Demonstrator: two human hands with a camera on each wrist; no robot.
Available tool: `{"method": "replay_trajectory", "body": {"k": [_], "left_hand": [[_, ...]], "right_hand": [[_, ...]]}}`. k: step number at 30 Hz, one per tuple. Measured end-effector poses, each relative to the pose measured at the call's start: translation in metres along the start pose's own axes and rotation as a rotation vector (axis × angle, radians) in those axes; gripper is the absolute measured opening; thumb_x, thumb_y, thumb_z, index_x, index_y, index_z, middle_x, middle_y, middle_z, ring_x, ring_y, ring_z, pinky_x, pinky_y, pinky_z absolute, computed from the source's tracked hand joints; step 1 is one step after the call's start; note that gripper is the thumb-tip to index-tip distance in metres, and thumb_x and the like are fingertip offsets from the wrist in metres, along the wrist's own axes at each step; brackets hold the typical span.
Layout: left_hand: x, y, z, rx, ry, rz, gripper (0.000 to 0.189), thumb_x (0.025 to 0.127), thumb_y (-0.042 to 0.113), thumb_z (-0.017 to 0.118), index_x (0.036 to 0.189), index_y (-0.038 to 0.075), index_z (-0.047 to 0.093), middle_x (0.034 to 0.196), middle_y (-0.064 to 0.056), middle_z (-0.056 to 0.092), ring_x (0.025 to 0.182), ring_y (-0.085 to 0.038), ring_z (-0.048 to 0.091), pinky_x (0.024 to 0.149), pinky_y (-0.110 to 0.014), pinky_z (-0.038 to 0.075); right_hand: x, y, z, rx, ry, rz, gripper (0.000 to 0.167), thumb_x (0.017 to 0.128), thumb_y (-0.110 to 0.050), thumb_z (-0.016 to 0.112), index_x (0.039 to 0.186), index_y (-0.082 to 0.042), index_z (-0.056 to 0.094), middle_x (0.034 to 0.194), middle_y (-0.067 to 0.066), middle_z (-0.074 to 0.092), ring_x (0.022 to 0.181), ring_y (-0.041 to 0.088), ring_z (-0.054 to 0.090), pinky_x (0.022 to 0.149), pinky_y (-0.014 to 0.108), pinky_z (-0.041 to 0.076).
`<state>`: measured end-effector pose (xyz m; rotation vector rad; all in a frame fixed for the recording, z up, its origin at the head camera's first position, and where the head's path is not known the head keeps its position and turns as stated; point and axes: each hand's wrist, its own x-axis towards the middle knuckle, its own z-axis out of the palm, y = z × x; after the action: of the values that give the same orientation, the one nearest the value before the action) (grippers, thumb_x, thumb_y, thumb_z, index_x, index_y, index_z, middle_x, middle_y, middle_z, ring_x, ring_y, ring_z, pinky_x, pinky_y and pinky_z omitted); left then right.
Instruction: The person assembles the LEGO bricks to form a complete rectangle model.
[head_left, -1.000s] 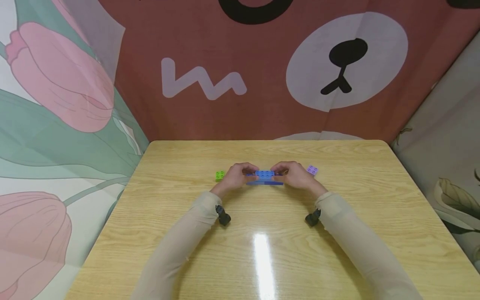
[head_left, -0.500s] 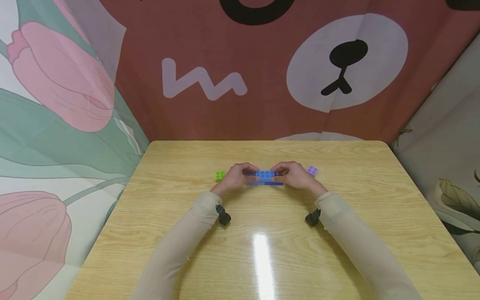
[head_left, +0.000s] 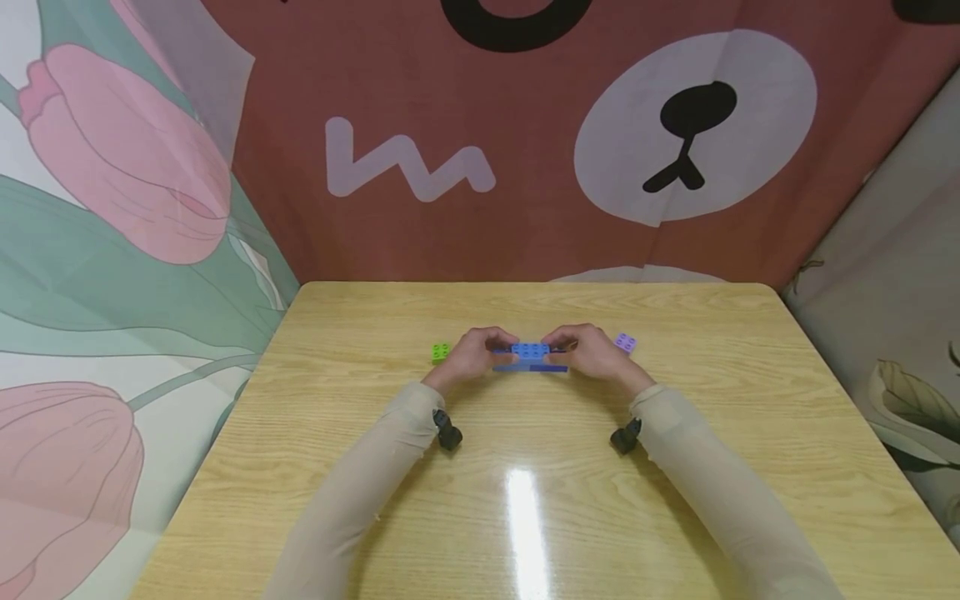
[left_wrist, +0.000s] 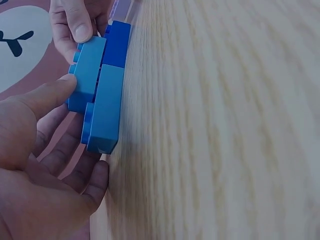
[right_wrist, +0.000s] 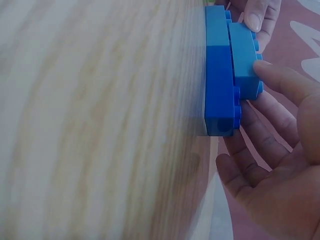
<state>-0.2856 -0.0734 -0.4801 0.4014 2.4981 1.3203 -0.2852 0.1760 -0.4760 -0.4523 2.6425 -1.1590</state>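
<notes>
A light blue toy brick (head_left: 531, 351) lies across the seam between two lower bricks, another light blue brick (left_wrist: 107, 102) on the left and a dark blue brick (right_wrist: 220, 90) on the right. My left hand (head_left: 472, 353) pinches the upper brick at its left end, thumb on the near side and fingers behind. At the other end, my right hand (head_left: 592, 350) pinches the same brick in a mirrored way. A thin dark line shows between the upper brick and the lower pair in both wrist views. The lower bricks rest on the table.
A small green brick (head_left: 441, 352) lies just left of my left hand. Beyond my right hand is a small purple brick (head_left: 625, 342). The wooden table (head_left: 480, 533) ends at a printed cloth (head_left: 525, 233) behind, with patterned cloths at both sides.
</notes>
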Motion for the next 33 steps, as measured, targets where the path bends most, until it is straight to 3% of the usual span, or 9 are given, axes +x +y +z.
{"method": "replay_trajectory", "body": {"k": [14, 33], "left_hand": [[0.0012, -0.0030, 0.0017, 0.004, -0.005, 0.002, 0.027, 0.091, 0.025, 0.075, 0.117, 0.022, 0.072, 0.119, 0.002, 0.071, 0.117, -0.018, 0.064, 0.101, -0.036, 0.052], [0.0023, -0.0020, 0.0014, -0.012, 0.016, 0.006, 0.022, 0.089, 0.022, 0.076, 0.112, 0.022, 0.073, 0.116, 0.003, 0.072, 0.115, -0.019, 0.065, 0.098, -0.035, 0.053]], "right_hand": [[0.0012, 0.0035, 0.0029, 0.044, -0.008, 0.049, 0.023, 0.087, -0.031, 0.078, 0.109, -0.025, 0.074, 0.109, -0.002, 0.074, 0.103, 0.021, 0.066, 0.091, 0.041, 0.053], [0.0028, 0.0015, 0.0016, 0.041, -0.007, 0.046, 0.025, 0.087, -0.030, 0.079, 0.110, -0.022, 0.075, 0.111, 0.001, 0.074, 0.101, 0.020, 0.065, 0.087, 0.037, 0.053]]}}
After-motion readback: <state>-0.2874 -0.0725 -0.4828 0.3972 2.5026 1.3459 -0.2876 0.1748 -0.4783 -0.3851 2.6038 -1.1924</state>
